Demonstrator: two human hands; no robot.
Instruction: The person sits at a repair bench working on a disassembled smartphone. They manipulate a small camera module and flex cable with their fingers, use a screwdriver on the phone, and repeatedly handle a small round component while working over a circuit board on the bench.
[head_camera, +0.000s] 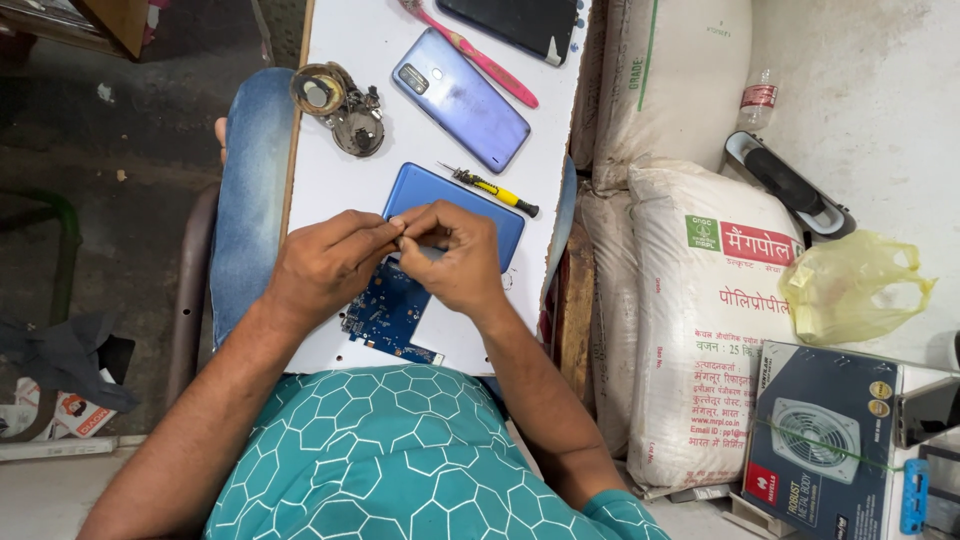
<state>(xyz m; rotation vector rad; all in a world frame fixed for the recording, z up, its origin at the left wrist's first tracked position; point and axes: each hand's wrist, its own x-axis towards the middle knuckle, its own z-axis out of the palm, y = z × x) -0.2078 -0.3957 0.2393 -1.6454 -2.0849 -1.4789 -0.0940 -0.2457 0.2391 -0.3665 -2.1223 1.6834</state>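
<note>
My left hand (330, 262) and my right hand (455, 258) meet over a white board (345, 180) resting on my lap. Their fingertips pinch together around something small that I cannot make out. Under them lies a blue circuit board (388, 318), partly hidden by both hands. Just beyond the fingers is a blue phone back cover (440, 195). A small screwdriver with a yellow and black handle (492, 189) rests on the cover's far edge.
Further up the board lie a blue-violet phone (460, 98), a pink toothbrush (485, 60), a dark phone (512, 24) and round metal parts (340, 105). White sacks (700, 310), a yellow plastic bag (855, 285) and a fan box (820, 440) stand to the right.
</note>
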